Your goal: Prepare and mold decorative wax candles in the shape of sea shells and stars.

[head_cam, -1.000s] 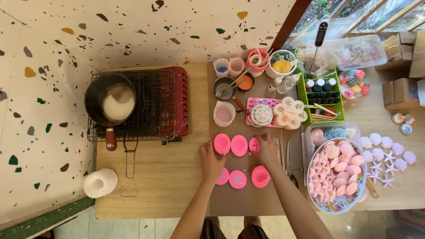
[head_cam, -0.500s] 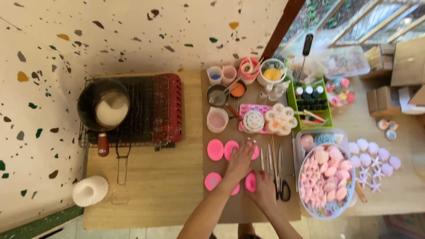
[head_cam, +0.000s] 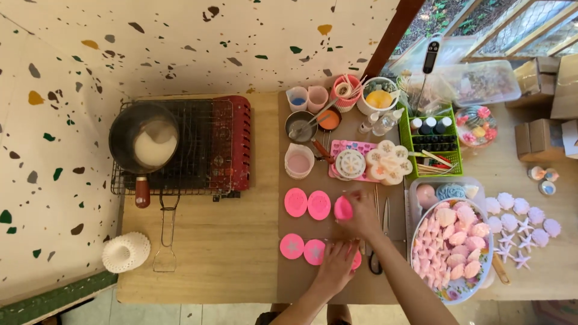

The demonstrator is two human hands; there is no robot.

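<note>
The right hand pinches a tilted pink mould at its left fingertips. The left hand lies flat, fingers spread, pressing down on another pink mould whose edge shows at its right side. Just left of that hand lie two star moulds; left of the right hand lie two oval moulds, all on the brown mat.

Right of both hands a flowered bowl is heaped with pink shell soaps, half covering a clear tub with a pink ball and a blue piece inside. Beyond the right hand stands a cup of pink liquid, a pink tray carrying white flower moulds, and a green basket of small dark bottles. Farther off, a small pan holds a spoon, and a white bowl holds something yellow. Far left, a pot of white melt sits on a red grill stove.

Scissors and thin sticks lie between the hands and the bowl, close against the right wrist. Pale shells and stars lie on the surface beyond the bowl.
</note>
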